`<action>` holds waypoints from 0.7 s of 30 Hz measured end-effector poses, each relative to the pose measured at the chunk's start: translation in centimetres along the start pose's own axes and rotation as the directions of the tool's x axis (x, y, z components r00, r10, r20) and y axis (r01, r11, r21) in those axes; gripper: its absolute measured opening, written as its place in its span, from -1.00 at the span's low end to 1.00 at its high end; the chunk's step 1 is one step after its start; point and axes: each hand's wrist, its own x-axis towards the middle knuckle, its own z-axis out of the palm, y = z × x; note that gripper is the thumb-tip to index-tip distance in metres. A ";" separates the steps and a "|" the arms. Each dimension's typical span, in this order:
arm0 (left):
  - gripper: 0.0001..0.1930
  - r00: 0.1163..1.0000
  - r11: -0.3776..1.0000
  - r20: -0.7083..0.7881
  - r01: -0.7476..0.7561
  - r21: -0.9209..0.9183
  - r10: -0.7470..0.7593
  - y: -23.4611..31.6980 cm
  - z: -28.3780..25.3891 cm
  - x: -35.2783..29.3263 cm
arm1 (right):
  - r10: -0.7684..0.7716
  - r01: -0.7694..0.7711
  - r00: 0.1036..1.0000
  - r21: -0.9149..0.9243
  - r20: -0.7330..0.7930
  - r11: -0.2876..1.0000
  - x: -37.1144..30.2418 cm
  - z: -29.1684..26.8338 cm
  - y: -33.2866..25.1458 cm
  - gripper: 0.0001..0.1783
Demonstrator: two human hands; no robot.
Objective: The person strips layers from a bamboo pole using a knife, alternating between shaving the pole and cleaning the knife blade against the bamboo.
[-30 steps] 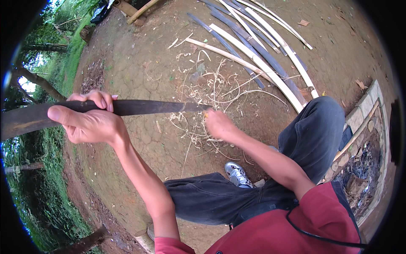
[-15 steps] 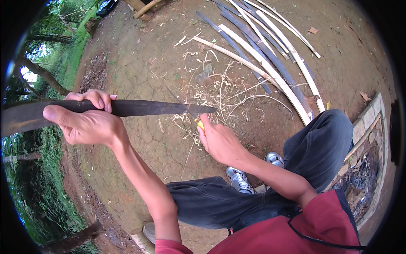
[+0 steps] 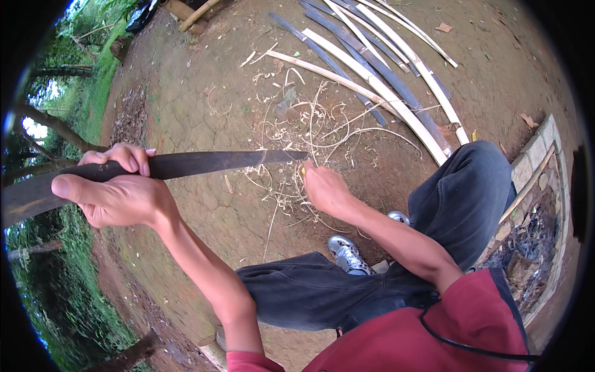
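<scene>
A long dark bamboo strip (image 3: 204,163) stretches from the left edge of the head view to a narrow tip near the middle. My left hand (image 3: 127,195) is closed round it, thumb on the near side and fingers curled over the far side. At the tip is my right hand (image 3: 325,189), closed on a knife of which only a bit of yellow handle (image 3: 304,172) shows clearly. The blade can hardly be made out against the ground. Curly pale shavings (image 3: 291,133) lie on the ground below the strip's tip.
Several split bamboo strips (image 3: 396,102), dark and pale, lie on the earth at the far right. A stone-edged pit (image 3: 527,248) with ashes is at the right. My bent knee (image 3: 465,180) and a silver shoe (image 3: 348,254) are close by. Trees and grass line the left.
My right hand and the knife have moved along the strip to its tip, and the blade no longer shows plainly across it. My left hand keeps its hold. The view has shifted slightly.
</scene>
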 end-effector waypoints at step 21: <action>-0.40 0.994 0.998 -0.096 0.044 -0.048 -0.049 -1.8 -2.1 1.1 | -0.226 0.231 0.967 0.026 -0.116 0.973 0.6 -1.5 -3.4 -0.81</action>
